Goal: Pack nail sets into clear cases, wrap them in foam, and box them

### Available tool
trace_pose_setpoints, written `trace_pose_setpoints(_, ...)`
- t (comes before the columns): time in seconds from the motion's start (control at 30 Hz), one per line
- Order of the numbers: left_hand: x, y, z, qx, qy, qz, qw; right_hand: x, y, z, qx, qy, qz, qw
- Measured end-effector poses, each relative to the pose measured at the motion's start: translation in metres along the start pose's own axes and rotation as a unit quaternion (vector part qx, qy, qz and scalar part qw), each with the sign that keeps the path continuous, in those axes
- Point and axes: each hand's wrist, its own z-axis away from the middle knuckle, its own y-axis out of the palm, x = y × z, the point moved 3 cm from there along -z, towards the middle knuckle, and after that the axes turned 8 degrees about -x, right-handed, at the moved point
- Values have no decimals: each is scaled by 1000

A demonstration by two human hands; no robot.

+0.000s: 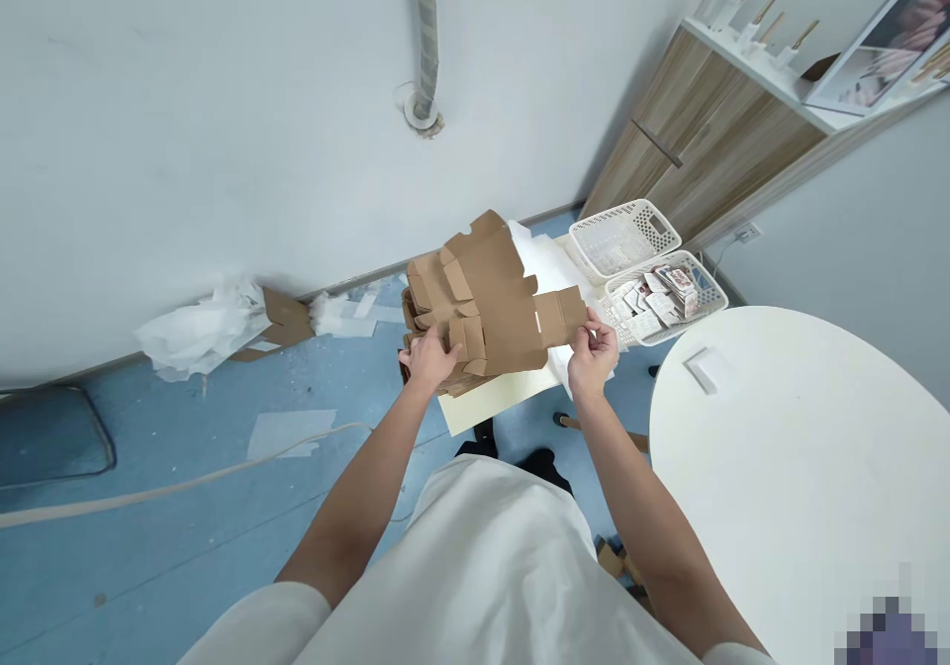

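Observation:
A flat, unfolded brown cardboard box blank is lifted above a stack of similar blanks on a small cream table. My left hand grips the blank's near left edge with fingers closed. My right hand pinches the blank's right flap. White sheet material lies on the table behind the blank.
Two white perforated baskets stand at the right: one nearly empty, one with several small packets. A round white table with a small white card is at the right. Crumpled white paper, cardboard scraps and a cable lie on the blue floor.

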Motion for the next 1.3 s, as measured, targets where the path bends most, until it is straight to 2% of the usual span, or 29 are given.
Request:
trace_pose_setpoints(0.13, -12, 12, -10, 17, 7, -20, 1000, -13, -12, 0, 9, 17, 46, 999)
trace_pose_setpoints(0.23, -17, 21, -16, 35, 3, 8, 999, -23, -16, 0, 37, 67, 69, 995)
trace_pose_setpoints(0.37, -25, 29, -21, 40, -3, 136, 990, -37, -12, 0, 120, 132, 65, 982)
trace_pose_setpoints(0.43, -32, 30, -20, 38, -27, 201, 978, -41, -13, 0, 137, 150, 49, 978)
trace_pose_setpoints(0.5, -43, 30, -14, 55, -48, 257, 964, -40, -21, 0, 155, 159, 40, 974)
trace_pose_setpoints(0.57, -58, 29, -4, 80, -52, 303, 948, -34, -39, 0, 165, 154, 45, 973)
trace_pose_setpoints(0.63, -79, 26, 11, 100, -33, 336, 936, -25, -69, -2, 153, 135, 63, 977)
trace_pose_setpoints(0.73, -120, 27, 41, 140, 35, 370, 918, -7, -128, -3, 109, 104, 92, 984)
trace_pose_setpoints(0.9, -204, 51, 107, 244, 179, 353, 885, 20, -241, 14, 23, 79, 105, 991)
trace_pose_setpoints(1.0, -255, 82, 154, 294, 258, 296, 871, 25, -307, 32, -48, 67, 108, 991)
trace_pose_setpoints(1.1, -297, 122, 203, 348, 313, 272, 841, 17, -365, 53, -130, 86, 124, 980)
trace_pose_setpoints(1.2, -322, 162, 244, 378, 333, 243, 829, 1, -410, 73, -193, 123, 126, 965)
trace_pose_setpoints(1.3, -332, 194, 273, 390, 337, 209, 831, -18, -442, 89, -240, 160, 104, 952)
